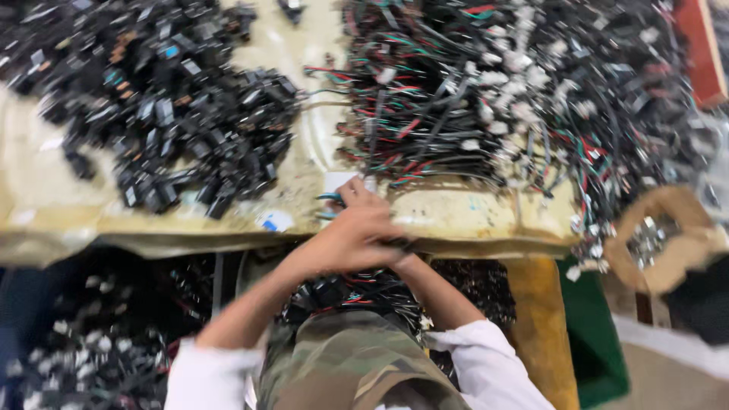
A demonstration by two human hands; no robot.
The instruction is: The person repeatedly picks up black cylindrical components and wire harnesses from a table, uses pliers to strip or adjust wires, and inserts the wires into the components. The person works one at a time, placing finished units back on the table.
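Item: thin wire (331, 197), teal-tipped, long axis pointing left. My left hand (357, 241) closes over my hidden right hand, grip unclear. Black plastic connectors (163, 106) heaped beyond.

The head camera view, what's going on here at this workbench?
A person in white sleeves has both hands together at the near edge of a worn yellowish table. The left hand lies over the right hand, working on a small dark part with teal-tipped wires, though blur hides the grip. A heap of small black plastic connectors lies at left, a tangle of red, green and black wire harnesses at right.
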